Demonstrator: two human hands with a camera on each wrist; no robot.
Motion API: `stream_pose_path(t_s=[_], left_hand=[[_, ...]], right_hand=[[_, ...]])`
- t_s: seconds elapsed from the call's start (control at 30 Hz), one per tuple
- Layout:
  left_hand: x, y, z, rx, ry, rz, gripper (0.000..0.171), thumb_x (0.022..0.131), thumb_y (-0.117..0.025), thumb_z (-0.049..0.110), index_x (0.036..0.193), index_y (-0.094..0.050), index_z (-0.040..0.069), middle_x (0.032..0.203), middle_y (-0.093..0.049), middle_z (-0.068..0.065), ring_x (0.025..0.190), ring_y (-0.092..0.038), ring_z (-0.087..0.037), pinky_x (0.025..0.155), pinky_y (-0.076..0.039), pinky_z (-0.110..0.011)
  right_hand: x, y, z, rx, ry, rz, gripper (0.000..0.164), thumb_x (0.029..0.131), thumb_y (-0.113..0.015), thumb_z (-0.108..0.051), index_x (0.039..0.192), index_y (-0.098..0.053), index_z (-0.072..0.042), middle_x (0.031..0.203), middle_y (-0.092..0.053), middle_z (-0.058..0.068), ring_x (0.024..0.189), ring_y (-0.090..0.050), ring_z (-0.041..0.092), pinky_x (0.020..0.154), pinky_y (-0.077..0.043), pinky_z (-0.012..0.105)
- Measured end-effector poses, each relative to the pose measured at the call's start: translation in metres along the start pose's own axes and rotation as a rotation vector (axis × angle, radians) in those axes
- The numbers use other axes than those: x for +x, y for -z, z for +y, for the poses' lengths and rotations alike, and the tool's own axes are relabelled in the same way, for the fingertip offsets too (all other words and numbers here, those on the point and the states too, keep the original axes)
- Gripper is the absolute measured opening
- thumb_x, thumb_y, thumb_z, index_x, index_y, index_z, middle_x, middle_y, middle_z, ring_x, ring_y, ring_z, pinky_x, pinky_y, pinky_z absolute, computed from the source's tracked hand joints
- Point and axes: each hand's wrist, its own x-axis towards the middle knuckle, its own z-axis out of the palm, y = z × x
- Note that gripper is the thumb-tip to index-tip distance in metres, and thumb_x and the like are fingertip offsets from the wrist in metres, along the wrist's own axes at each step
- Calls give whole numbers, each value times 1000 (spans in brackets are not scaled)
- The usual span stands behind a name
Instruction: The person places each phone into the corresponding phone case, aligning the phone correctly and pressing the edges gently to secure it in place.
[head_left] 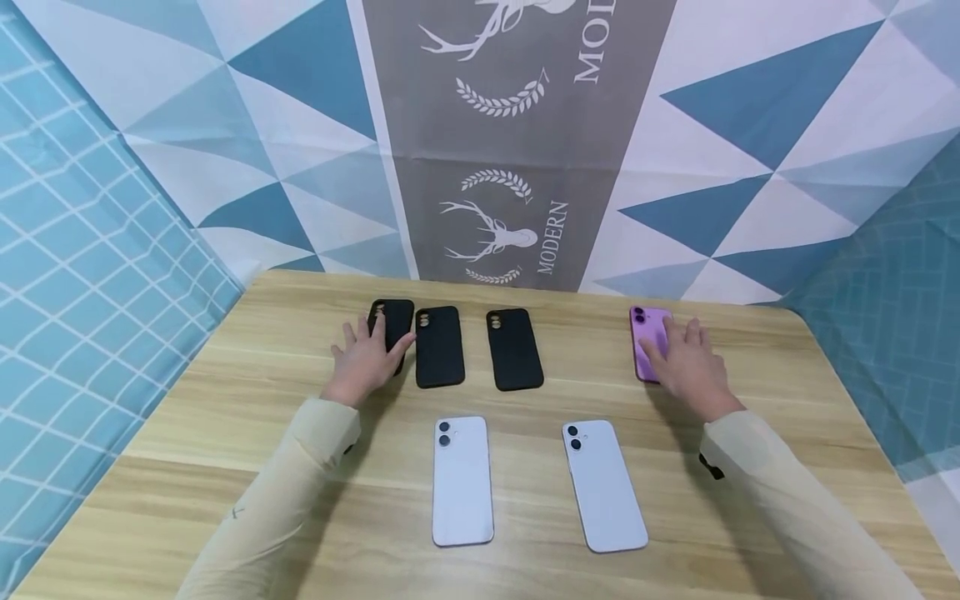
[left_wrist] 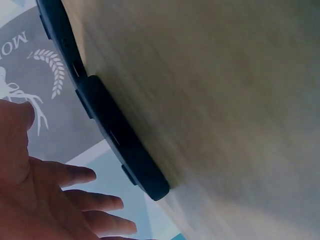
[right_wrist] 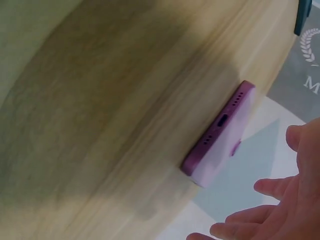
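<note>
My left hand [head_left: 365,362] hovers with spread fingers over the leftmost black phone case [head_left: 397,318], partly covering it. In the left wrist view, a gap shows between the fingers [left_wrist: 100,201] and the case edge [left_wrist: 120,135]. On the right, my right hand [head_left: 688,367] reaches over a purple phone [head_left: 649,333] lying back up, its fingers relaxed and apart. The right wrist view shows the phone's port end [right_wrist: 222,122] flat on the table, with the fingers [right_wrist: 272,187] above it. Neither hand grips anything.
Two more black phone cases, a middle one [head_left: 440,350] and a right one [head_left: 516,354], lie in the back row. Nearer the front are two white phones, left [head_left: 462,492] and right [head_left: 606,492], back up on the wooden table [head_left: 360,517]. A patterned cloth [head_left: 495,142] hangs behind.
</note>
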Motion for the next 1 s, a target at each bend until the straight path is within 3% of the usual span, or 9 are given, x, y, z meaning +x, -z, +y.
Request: stream_pose_path(t_s=[0.4, 0.63, 0.83, 1.0], left_hand=[[-2, 0, -4, 22, 36, -69, 75, 98, -25, 54, 148, -16, -1, 150, -11, -33, 137, -4, -54, 105, -14, -75], [-1, 1, -4, 36, 37, -74, 64, 100, -33, 40, 145, -22, -4, 147, -19, -34, 135, -15, -54, 102, -25, -72], [-2, 5, -2, 34, 56, -70, 62, 99, -38, 37, 143, -26, -6, 140, -31, -35, 126, -32, -53, 97, -39, -64], [-5, 9, 1, 13, 93, -65, 65, 98, -42, 39, 138, -31, -10, 132, -39, -36, 121, -37, -52, 95, -41, -61]], right_hand=[[10, -13, 7, 1, -47, -45, 80, 97, -26, -55, 145, -15, 7, 144, -10, 41, 128, -20, 59, 102, -27, 70], [16, -14, 9, -29, -55, -41, 75, 97, -31, -50, 137, -28, 14, 129, -34, 41, 110, -42, 54, 86, -44, 64], [18, -14, 10, -47, -45, -30, 69, 97, -38, -46, 127, -39, 16, 116, -45, 38, 94, -50, 44, 73, -49, 54], [19, -11, 8, -33, -46, -27, 67, 95, -43, -45, 120, -45, 18, 108, -50, 36, 85, -49, 37, 63, -47, 45]])
